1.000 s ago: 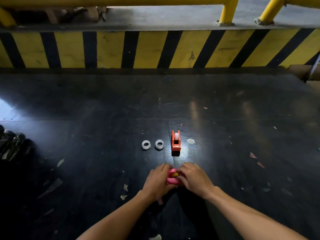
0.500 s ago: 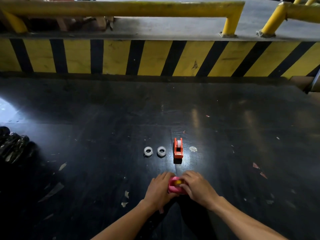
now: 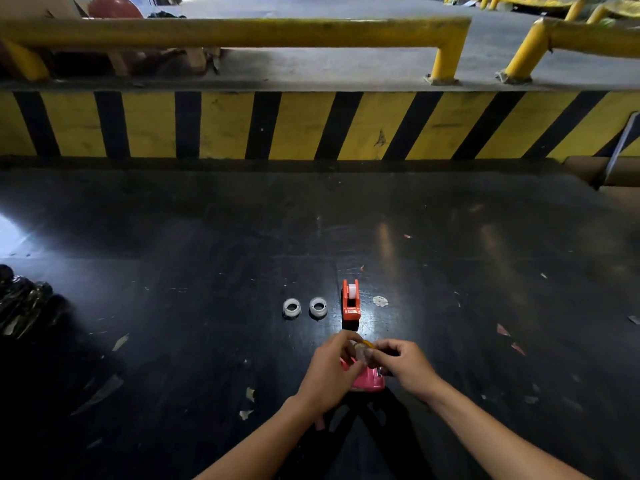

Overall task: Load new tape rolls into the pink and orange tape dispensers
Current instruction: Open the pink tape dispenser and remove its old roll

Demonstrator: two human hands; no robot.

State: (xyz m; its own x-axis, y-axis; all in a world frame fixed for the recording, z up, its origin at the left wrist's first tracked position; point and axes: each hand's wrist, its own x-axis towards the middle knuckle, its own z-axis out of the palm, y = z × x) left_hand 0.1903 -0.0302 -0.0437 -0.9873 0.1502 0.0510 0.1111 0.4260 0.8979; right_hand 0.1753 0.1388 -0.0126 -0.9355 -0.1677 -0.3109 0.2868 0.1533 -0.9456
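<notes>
The pink tape dispenser [image 3: 369, 382] rests on the black floor under my hands. My left hand [image 3: 329, 372] grips its left side. My right hand [image 3: 401, 367] pinches a small yellowish tape roll [image 3: 363, 348] just above the dispenser, and my left fingertips touch that roll too. Farther off stands the orange tape dispenser [image 3: 350, 301] with a white roll in it. Two white tape rolls [image 3: 292, 307] [image 3: 318, 306] lie flat to its left.
A round white scrap [image 3: 380, 301] lies right of the orange dispenser. Paper bits litter the floor [image 3: 207, 341]. A yellow-and-black striped curb [image 3: 311, 126] with yellow rails [image 3: 242, 31] bounds the far side. Black plastic [image 3: 24, 303] lies at the left edge.
My hands have lifted off the pink dispenser's top and now hold a small roll just above it. The camera has tilted upward, so everything sits lower in view.
</notes>
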